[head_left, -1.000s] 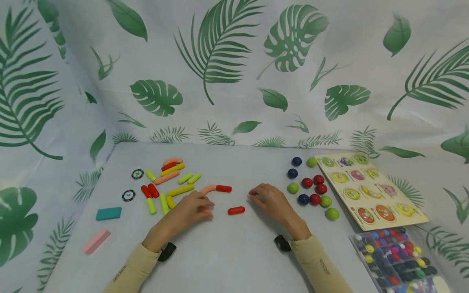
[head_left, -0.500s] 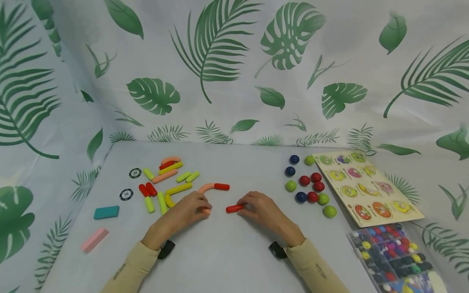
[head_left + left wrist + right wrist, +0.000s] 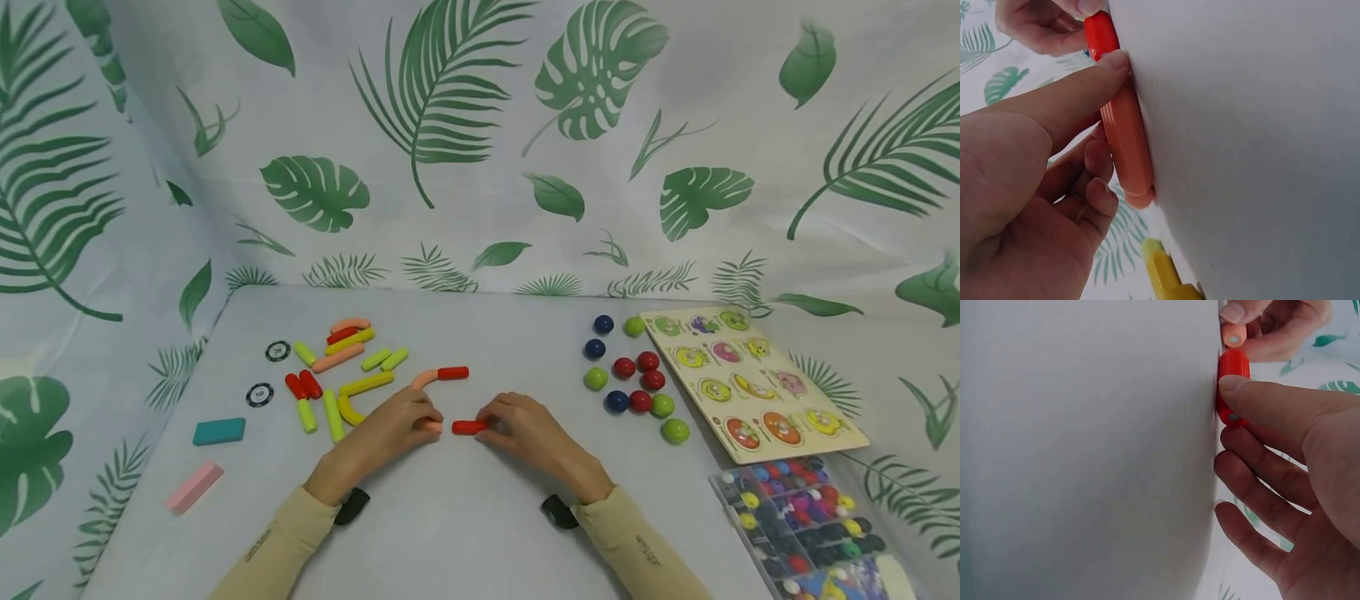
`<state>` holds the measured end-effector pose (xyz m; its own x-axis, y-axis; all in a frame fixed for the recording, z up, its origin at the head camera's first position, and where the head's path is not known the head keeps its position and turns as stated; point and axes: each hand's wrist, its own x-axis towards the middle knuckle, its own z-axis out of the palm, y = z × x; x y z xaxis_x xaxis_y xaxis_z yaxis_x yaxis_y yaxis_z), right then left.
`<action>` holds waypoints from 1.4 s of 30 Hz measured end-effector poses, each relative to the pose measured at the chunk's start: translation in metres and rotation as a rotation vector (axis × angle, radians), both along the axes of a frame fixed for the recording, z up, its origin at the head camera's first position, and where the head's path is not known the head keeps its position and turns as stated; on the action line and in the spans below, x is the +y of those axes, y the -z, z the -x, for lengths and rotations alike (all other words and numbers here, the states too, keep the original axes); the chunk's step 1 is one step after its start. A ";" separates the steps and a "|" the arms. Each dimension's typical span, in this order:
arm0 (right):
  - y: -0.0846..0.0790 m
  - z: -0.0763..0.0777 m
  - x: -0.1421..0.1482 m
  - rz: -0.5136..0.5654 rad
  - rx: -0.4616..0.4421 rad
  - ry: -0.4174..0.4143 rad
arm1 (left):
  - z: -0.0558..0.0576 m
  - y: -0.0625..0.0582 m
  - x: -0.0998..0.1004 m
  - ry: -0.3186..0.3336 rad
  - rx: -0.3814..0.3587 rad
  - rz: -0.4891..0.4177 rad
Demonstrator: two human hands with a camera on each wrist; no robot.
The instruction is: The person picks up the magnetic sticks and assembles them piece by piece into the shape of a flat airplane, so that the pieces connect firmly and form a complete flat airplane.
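Observation:
My left hand (image 3: 390,432) pinches a ridged peach rod (image 3: 1130,147), mostly covered by the fingers in the head view. My right hand (image 3: 534,433) holds a short red rod (image 3: 467,427) between thumb and fingers. In the right wrist view, the red rod lies in line with the peach one, their ends very close; whether they touch I cannot tell. Just behind the left hand, a curved peach piece (image 3: 425,378) meets another red rod (image 3: 453,372) end to end. Both held rods are low, at the white tabletop (image 3: 480,517).
Loose yellow, lime, red and peach rods (image 3: 366,384) lie left. Beyond them are two round chips (image 3: 260,394), a teal block (image 3: 219,432) and a pink block (image 3: 196,487). At right are several coloured balls (image 3: 624,367), a picture board (image 3: 757,387) and a bead box (image 3: 810,525).
My right hand has come left, taken hold of the short red rod and brought it toward the peach rod. The left hand has shifted slightly right, and the far red rod has moved slightly back.

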<state>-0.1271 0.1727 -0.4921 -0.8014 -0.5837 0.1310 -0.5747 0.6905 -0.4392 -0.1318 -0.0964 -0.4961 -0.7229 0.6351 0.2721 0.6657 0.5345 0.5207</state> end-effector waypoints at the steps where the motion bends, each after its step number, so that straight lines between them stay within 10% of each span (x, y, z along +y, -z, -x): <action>1: 0.000 0.000 -0.001 -0.002 0.000 -0.002 | 0.000 0.000 0.001 -0.002 0.005 0.002; 42: 0.000 0.000 -0.013 0.018 0.004 -0.058 | -0.001 -0.015 -0.009 -0.092 -0.184 0.047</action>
<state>-0.1268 0.1595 -0.4921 -0.7655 -0.6269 0.1449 -0.6154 0.6477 -0.4491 -0.1305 -0.1053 -0.4810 -0.8133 0.5728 0.1017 0.5088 0.6156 0.6018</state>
